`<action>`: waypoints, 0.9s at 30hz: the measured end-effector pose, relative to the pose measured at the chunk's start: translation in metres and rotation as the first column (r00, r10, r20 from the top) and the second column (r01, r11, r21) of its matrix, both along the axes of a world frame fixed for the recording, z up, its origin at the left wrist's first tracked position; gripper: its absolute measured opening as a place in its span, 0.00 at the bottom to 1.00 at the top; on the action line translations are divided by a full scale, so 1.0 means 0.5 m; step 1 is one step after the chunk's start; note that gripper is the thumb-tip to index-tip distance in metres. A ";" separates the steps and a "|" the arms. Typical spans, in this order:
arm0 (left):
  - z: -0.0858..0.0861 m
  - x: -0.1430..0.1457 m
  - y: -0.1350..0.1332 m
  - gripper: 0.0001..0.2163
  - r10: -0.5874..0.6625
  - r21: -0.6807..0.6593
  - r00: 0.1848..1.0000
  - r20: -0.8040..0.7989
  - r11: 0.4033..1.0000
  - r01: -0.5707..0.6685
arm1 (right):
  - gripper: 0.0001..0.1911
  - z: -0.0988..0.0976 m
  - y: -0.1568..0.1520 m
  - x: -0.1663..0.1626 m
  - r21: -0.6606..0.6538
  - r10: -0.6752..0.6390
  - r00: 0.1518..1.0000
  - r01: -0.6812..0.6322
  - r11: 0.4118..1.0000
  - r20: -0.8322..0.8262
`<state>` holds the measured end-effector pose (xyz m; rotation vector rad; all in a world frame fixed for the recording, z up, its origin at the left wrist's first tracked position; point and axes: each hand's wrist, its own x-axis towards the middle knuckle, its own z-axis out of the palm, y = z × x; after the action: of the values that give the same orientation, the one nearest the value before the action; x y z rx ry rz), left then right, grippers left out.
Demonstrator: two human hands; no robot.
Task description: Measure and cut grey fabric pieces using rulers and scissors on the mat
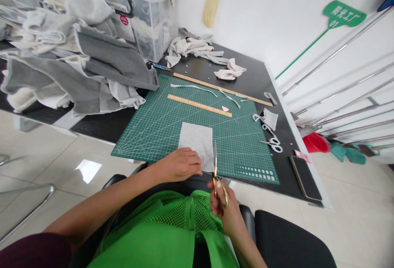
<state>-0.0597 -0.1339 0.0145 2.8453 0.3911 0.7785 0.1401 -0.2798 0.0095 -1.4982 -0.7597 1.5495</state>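
Note:
A light grey square of fabric lies on the green cutting mat, close to the mat's front edge. My left hand rests over its lower left part, fingers together and gripping the cloth near its lower edge; the thumb is mostly hidden. Gold-handled scissors are in my right hand, with fingers in the handle loops. Their blades point away from me along the fabric's right edge and look nearly closed. Beyond the fabric lie a short wooden ruler and a pink chalk piece.
A long wooden ruler and thin fabric strips lie farther back. White-handled scissors and a phone are at the right. Grey garments heap at the left beside a clear plastic bin.

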 end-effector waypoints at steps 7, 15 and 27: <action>-0.002 -0.001 0.000 0.13 0.006 -0.004 1.000 0.008 1.000 -0.006 | 0.23 0.006 0.006 -0.001 -0.017 -0.004 1.000 0.004 1.000 0.013; -0.002 0.000 -0.001 0.12 0.007 -0.013 1.000 0.024 1.000 -0.007 | 0.23 0.014 0.006 0.006 -0.029 0.034 0.998 -0.032 0.999 0.061; 0.000 0.000 -0.001 0.12 0.001 -0.016 1.000 0.024 1.000 -0.001 | 0.23 0.018 0.002 0.006 -0.046 0.049 0.996 -0.045 0.998 0.075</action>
<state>-0.0595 -0.1342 0.0145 2.8179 0.3934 0.8057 0.1429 -0.2786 0.0186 -1.5897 -0.8142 1.5610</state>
